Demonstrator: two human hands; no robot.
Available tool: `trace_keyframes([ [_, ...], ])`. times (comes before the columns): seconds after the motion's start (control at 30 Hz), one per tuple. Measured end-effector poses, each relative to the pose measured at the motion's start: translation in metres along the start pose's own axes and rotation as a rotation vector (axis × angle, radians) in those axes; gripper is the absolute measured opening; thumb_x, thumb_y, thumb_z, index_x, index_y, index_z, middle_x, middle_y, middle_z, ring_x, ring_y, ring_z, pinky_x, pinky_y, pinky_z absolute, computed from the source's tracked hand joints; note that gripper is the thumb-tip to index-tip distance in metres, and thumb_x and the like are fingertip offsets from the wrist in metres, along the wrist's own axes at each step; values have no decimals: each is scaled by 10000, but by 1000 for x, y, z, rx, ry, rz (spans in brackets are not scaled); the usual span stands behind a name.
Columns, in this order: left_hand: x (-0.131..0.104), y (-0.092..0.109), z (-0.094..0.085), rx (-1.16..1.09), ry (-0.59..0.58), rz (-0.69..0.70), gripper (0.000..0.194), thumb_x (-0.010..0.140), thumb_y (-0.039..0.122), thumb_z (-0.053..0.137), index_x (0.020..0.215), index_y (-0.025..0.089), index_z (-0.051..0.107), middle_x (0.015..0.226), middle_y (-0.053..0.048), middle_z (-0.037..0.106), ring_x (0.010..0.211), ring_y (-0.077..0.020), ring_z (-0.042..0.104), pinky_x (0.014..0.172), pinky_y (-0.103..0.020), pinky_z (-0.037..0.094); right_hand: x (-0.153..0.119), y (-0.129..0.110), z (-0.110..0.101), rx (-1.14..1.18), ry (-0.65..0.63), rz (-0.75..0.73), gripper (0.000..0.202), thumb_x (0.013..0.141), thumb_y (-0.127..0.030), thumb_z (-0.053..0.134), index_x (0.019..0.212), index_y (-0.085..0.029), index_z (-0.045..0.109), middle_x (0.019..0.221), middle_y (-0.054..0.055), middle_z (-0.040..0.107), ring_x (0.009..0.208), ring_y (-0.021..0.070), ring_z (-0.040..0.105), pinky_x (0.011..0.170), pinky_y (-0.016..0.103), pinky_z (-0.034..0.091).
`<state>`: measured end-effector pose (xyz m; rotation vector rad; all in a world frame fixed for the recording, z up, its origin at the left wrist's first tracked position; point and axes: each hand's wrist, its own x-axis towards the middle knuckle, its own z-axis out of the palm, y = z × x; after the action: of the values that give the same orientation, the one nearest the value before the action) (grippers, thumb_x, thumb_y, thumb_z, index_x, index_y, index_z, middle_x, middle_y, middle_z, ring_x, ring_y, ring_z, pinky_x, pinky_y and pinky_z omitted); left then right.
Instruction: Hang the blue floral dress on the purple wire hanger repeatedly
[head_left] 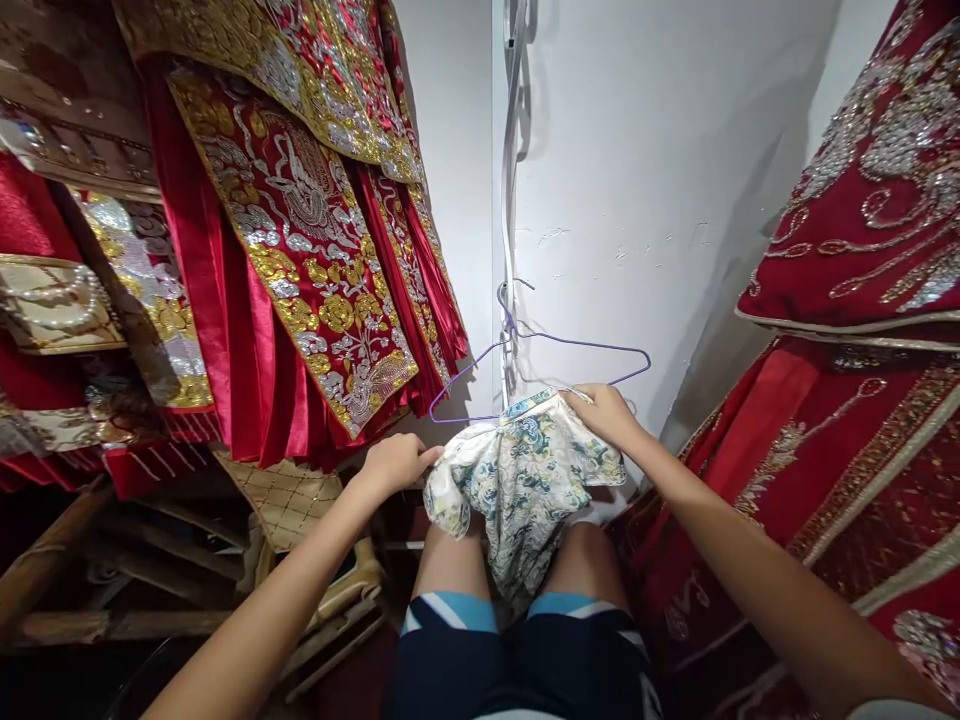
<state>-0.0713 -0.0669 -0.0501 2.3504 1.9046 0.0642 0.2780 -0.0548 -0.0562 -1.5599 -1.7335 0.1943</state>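
A pale garment with a blue, green and yellow floral pattern [532, 470] hangs spread between my hands, above my knees. My left hand [397, 463] pinches its sleeve edge on the left. On the right, my right hand [602, 413] grips the garment near its collar and shoulder, fingers closed. Just behind the collar is a purple wire hanger [574, 342], its hook up by a white upright rail [508, 240]. Part of the hanger's lower bar is hidden behind the garment and my right hand.
Red costumes with gold and silver embroidery [315, 250] hang at the left. Beaded red garments [877, 400] hang at the right. A bamboo frame [75, 627] stands at the lower left, and a white wall [622, 180] is ahead.
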Motion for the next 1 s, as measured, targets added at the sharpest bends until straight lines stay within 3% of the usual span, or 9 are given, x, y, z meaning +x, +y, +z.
trace_keyframes([
  [0.1,-2,10,12,57,-104,43,554,842,672,514,667,187,715,835,-174,744,877,-377,710,718,-386,467,-3,-5,-6,19,-1,26,412,861,-460,490,559,-229,332,536,-48,280,552,129,328,550,268,256],
  [0.23,2,6,21,72,24,38,315,893,401,538,797,167,726,912,-190,742,912,-364,710,761,-396,480,-7,-7,-7,17,16,45,401,851,-452,480,561,-236,308,559,-44,249,566,128,310,552,271,257],
  [0.4,23,-13,-13,-34,221,50,361,988,295,327,1082,191,660,982,-148,739,930,-302,696,784,-356,465,-5,-8,-9,35,31,86,339,814,-392,485,553,-230,342,545,-41,289,560,127,329,546,273,259],
  [0.53,59,1,-44,-471,536,255,332,930,188,380,1094,203,668,1016,-71,747,931,-225,680,829,-296,458,-9,-18,-3,120,74,190,322,743,-349,511,516,-238,310,506,-46,272,520,115,294,505,278,220],
  [0.67,93,34,-54,-804,514,402,297,902,254,478,1114,160,663,1068,-77,737,927,-198,664,817,-277,478,-19,-33,14,257,103,228,297,736,-324,497,506,-238,330,482,-49,295,493,109,296,486,273,209],
  [0.8,102,38,-51,-791,642,409,242,886,374,574,970,171,675,884,-40,721,797,-174,646,745,-255,463,-23,-42,25,237,154,212,335,780,-358,507,514,-223,354,525,-41,337,545,120,355,516,260,253],
  [0.9,104,22,-46,-850,705,416,255,882,405,580,913,171,678,738,-6,668,650,-140,585,631,-225,431,-29,-44,22,232,171,132,271,826,-427,556,687,-197,595,680,-14,538,677,156,484,615,253,355],
  [0.97,105,13,-44,-866,678,403,284,879,428,582,882,165,690,665,5,635,590,-132,541,566,-217,398,-37,-45,16,187,189,145,305,822,-449,610,1011,-227,699,787,-8,609,716,171,522,661,261,383],
  [1.0,104,11,-43,-861,662,397,298,878,436,581,870,162,698,645,6,626,579,-132,529,548,-216,386,-42,-45,12,148,199,182,416,808,-452,639,1175,-258,674,802,-13,616,698,171,525,663,264,386],
])
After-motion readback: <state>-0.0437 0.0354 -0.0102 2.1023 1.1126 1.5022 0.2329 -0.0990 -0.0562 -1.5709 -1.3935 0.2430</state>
